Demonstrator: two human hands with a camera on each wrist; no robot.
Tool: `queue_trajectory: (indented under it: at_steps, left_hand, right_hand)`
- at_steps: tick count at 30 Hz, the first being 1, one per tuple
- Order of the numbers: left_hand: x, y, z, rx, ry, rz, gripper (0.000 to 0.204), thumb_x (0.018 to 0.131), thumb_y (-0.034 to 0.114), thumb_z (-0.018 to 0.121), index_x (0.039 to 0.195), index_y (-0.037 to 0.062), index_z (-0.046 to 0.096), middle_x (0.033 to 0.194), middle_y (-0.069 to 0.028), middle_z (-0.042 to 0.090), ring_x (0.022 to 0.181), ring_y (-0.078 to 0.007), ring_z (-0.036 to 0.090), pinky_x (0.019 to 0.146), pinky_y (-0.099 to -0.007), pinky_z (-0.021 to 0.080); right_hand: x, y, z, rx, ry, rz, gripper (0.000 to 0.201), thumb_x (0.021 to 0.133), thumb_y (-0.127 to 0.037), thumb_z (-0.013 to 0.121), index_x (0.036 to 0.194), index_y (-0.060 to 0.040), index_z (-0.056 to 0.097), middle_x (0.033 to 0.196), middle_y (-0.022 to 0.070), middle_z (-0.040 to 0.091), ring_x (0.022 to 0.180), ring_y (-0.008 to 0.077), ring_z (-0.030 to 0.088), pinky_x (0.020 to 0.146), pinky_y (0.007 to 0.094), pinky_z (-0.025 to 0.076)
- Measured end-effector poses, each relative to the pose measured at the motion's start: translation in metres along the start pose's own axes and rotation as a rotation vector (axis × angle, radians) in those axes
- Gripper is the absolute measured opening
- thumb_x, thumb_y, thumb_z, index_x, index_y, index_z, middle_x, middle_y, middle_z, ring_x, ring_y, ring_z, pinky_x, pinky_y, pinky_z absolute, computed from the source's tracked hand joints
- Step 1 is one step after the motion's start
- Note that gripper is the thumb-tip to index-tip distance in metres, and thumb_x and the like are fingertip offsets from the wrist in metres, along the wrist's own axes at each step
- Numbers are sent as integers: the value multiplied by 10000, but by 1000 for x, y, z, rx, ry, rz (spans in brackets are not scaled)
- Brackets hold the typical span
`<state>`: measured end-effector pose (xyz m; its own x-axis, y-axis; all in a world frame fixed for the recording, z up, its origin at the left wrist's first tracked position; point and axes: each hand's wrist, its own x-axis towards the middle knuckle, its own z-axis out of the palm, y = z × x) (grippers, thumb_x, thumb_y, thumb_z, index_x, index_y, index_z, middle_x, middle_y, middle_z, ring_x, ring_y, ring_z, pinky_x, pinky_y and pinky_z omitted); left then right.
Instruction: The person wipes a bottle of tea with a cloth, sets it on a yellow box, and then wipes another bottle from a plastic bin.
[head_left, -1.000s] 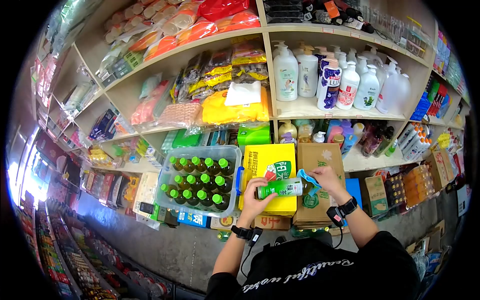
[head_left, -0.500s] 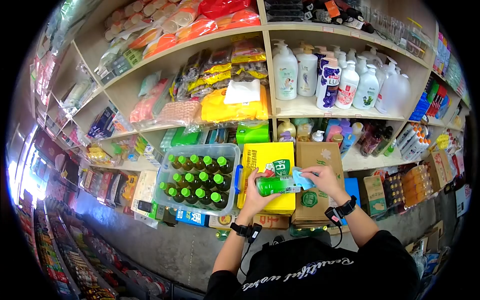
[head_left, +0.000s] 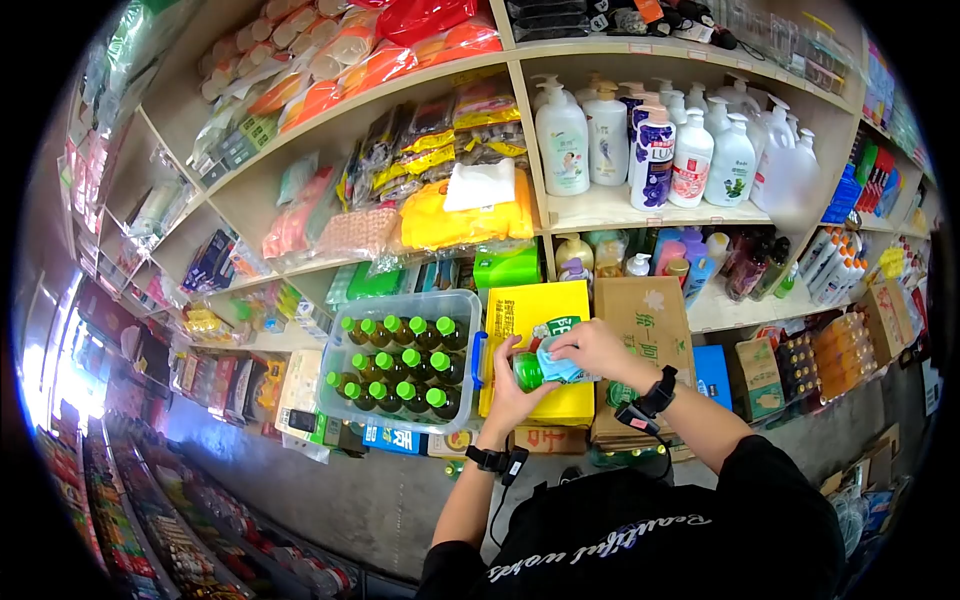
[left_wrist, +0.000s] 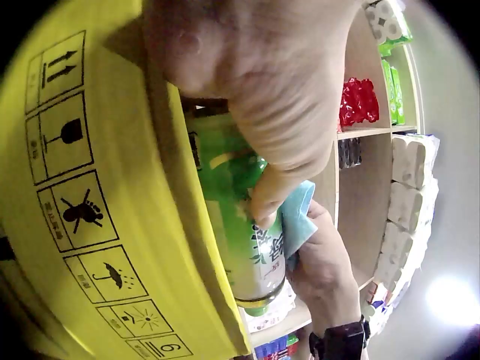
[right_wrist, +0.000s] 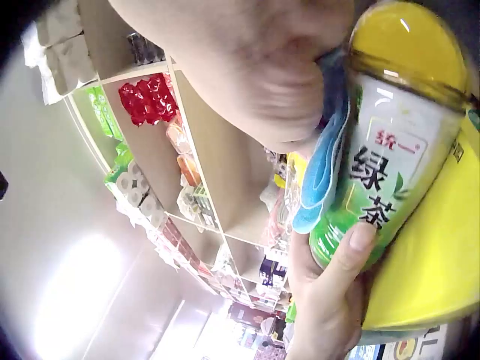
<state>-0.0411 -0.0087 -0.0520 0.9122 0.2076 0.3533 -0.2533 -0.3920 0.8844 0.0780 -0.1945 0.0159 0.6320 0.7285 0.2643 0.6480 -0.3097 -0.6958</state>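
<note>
A green tea bottle [head_left: 528, 372] lies in the left hand [head_left: 512, 394], whose fingers and thumb curl round it above the yellow box [head_left: 510, 312]. In the right wrist view the bottle [right_wrist: 386, 142] shows its white and green label, with the left thumb across it. The right hand [head_left: 594, 352] holds a light blue cloth [head_left: 556, 366] against the bottle. In the left wrist view this cloth [left_wrist: 298, 217] sits beside the label, by the right hand [left_wrist: 324, 262]. The right fingertips are partly hidden.
Left of the yellow box stands a clear plastic bin [head_left: 400, 422] with several green-capped bottles [head_left: 411, 357]. A brown carton [head_left: 645, 310] is to the right. Behind rise shelves with pump bottles [head_left: 653, 160] and a yellow packet [head_left: 470, 215].
The right hand and cloth have moved left along the bottle toward the left hand. The bottle's near end now faces the head camera more, and the head view has shifted slightly.
</note>
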Motion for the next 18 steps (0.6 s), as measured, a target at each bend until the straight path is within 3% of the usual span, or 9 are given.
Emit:
queue_trajectory:
  at_steps: [8,11,18]
  left_hand:
    - [-1,7,-1,34,45,-36,1176,689,168,978,1574,3,221,1543,-200,369,1370,-328,453,1179,-440,371]
    - [-1,4,-3,119,50,6,1178,696,168,976,1577,-1,213,1557,-194,349,1377,-328,439,1181,-442,370]
    - [-2,-1,1,179,60,85,1073,692,153,968,1526,15,307,1518,-194,333,1402,-347,399,1184,-446,371]
  right_hand:
    - [22,-9,45,-72,113,-136,183,864,-272,706,896,-147,837,822,128,756,772,322,724,722,450,560]
    - [23,-7,47,-69,77,-112,154,893,-248,719,933,-146,827,860,110,764,802,306,727,742,427,570]
    - [-2,-5,16,-129,137,-61,193,915,-316,703,942,-155,806,834,123,744,790,337,722,699,460,572]
